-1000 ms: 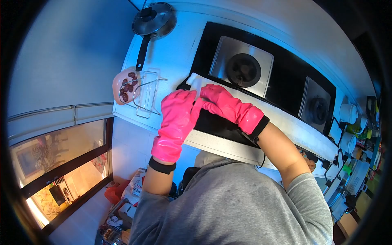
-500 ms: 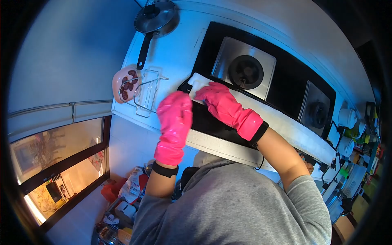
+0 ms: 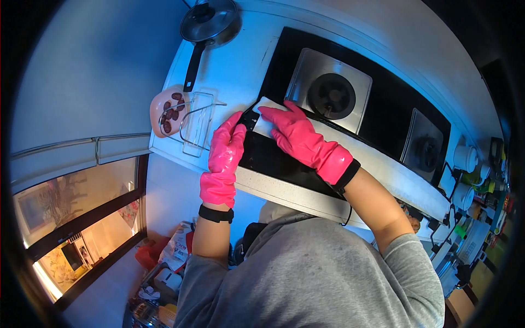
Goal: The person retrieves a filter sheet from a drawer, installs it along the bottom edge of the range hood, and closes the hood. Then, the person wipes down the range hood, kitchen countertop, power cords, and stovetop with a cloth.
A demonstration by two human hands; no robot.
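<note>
My left hand (image 3: 225,150), in a pink rubber glove, is closed at the black end piece (image 3: 251,118) of a long pale panel (image 3: 377,161). Its fingertips meet the corner, and the exact grip is partly hidden. Also gloved in pink, my right hand (image 3: 298,134) lies over the panel's left end with its fingers spread. The thumb side rests toward me. Behind the panel stands a black cooktop (image 3: 380,98) with two round burners on metal squares. A dark recess (image 3: 281,164) shows on the panel's near side.
Left of the cooktop a wire rack (image 3: 199,123) stands beside a pink dish (image 3: 160,106) holding several dark red fruits. A lidded pan (image 3: 214,27) sits at the back left. White cups (image 3: 465,158) and kitchen items crowd the right. A window (image 3: 87,218) is at lower left.
My left hand has moved slightly left and toward the black corner piece. My right hand's fingers have spread and shifted a little on the panel.
</note>
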